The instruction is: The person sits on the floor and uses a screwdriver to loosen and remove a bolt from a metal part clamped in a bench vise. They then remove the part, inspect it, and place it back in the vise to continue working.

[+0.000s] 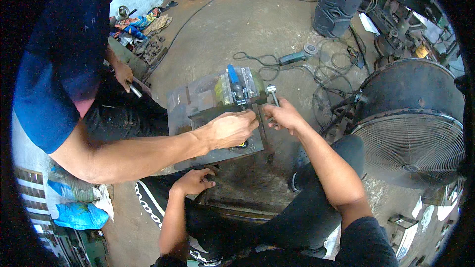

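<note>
At the table's (178,111) three o'clock, the right hand (284,116) has its grip clamped on a silver tool (272,94), head toward eleven. A blue-topped metal part (239,90) sits at one o'clock, a co-worker's hand (232,129) at its six o'clock end. The left hand (192,182) is at six; its grip I cannot tell.
</note>
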Available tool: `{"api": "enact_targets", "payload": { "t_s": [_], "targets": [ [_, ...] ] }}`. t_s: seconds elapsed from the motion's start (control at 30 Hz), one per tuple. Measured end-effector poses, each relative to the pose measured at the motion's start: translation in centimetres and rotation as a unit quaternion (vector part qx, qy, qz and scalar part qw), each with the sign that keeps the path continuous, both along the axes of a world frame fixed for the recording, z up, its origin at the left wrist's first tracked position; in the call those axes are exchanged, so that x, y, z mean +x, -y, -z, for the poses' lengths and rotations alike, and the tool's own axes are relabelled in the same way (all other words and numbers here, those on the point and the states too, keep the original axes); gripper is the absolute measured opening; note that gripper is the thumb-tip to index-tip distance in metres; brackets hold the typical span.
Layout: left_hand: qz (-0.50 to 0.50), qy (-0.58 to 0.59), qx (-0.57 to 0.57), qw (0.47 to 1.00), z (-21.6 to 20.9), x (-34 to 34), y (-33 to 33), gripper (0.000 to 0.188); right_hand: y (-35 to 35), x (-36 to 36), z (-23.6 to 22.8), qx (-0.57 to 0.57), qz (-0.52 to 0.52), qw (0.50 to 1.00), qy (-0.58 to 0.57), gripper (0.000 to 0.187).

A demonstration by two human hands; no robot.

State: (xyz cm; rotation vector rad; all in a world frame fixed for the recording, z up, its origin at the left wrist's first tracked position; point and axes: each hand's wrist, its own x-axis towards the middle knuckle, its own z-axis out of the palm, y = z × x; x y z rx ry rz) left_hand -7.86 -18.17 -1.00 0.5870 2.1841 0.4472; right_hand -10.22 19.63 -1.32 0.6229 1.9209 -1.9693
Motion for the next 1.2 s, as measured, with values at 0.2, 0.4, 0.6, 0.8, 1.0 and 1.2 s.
{"api": "enact_targets", "payload": {
  "t_s": [0.2,0.4,0.6,0.8,1.0,1.2],
  "targets": [
    [-0.006,0.018,-0.02,1.0,0.1,-0.2,-0.9,0.047,-0.1,0.2,-0.6,0.011,-0.009,1.0,0.007,0.046],
    [0.018,0.008,-0.037,0.999,-0.1,-0.4,-2.2,0.047,-0.2,0.5,-1.2,0.028,-0.023,0.999,0.001,0.043],
    [0.047,0.009,-0.038,0.998,0.5,-0.9,-2.8,0.047,-0.2,0.9,-1.7,0.02,-0.032,0.999,-0.009,0.037],
    [0.099,-0.037,0.045,0.993,1.5,-1.2,-3.5,0.046,-0.1,1.1,-2.1,0.027,-0.031,0.999,-0.004,0.035],
    [0.098,-0.005,0.011,0.995,1.5,-1.4,-4.9,0.044,-0.1,1.4,-2.0,0.015,-0.014,1.0,0.0,0.034],
    [0.112,-0.013,0.013,0.994,1.4,-1.4,-5.5,0.043,0.0,1.5,-1.7,0.028,-0.024,0.999,-0.018,0.034]
  ]
}}
